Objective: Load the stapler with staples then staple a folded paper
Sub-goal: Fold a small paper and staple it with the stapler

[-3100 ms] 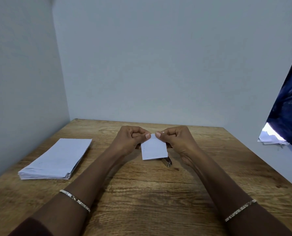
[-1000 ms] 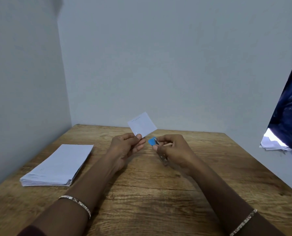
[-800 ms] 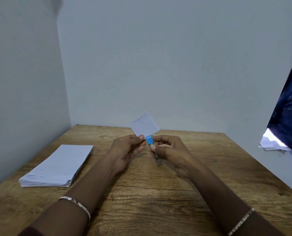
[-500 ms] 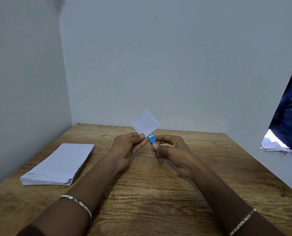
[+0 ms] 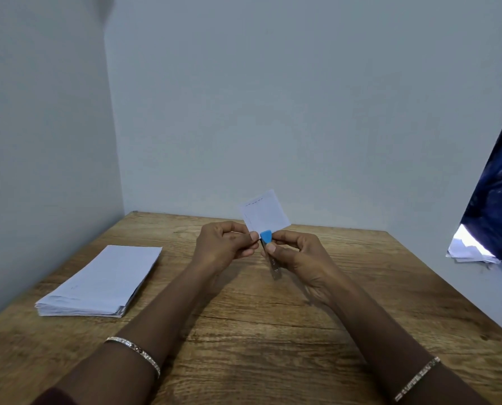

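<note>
My left hand (image 5: 225,244) pinches the lower corner of a small folded white paper (image 5: 264,213), held upright above the table; a row of staples shows along its top left edge. My right hand (image 5: 299,254) grips a small stapler (image 5: 268,247) with a blue top and a metal body. The stapler's blue front end sits at the paper's lower edge, between my two thumbs. Whether its jaws close on the paper is hidden by my fingers.
A stack of white paper sheets (image 5: 103,282) lies on the wooden table (image 5: 258,331) at the left. Grey walls close the table at the back and left. A dark blue cloth (image 5: 498,200) hangs at the right above some loose white papers (image 5: 469,251).
Three seconds ago both hands pinched the paper and the stapler lay on the table. My right hand has since picked the stapler up and brought it to the paper's lower edge.
</note>
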Motion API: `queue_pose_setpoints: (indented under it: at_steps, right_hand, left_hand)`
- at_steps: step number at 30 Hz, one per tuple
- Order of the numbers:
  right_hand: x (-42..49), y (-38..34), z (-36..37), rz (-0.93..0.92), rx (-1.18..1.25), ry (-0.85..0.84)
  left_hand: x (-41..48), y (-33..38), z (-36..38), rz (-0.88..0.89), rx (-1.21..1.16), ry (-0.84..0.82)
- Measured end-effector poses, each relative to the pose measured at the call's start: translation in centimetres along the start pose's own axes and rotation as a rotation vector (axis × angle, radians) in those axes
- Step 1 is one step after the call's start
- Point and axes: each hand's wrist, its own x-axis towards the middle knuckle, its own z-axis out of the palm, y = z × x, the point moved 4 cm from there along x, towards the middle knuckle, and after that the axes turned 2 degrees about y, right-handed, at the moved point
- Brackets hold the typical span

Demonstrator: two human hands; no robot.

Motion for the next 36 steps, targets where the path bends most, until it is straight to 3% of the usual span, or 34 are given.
queue_pose_setpoints:
  at_steps: [25, 36]
  right_hand:
    - [0.3, -0.4, 0.2, 0.018, -0.053, 0.103]
    - [-0.1, 0.2, 1.2, 0.197, 0.208, -0.106]
  left_hand:
    - [-0.5, 0.3, 0.3, 0.009, 0.017, -0.052]
    - [-0.1, 0.0, -0.2, -0.021, 0.001, 0.022]
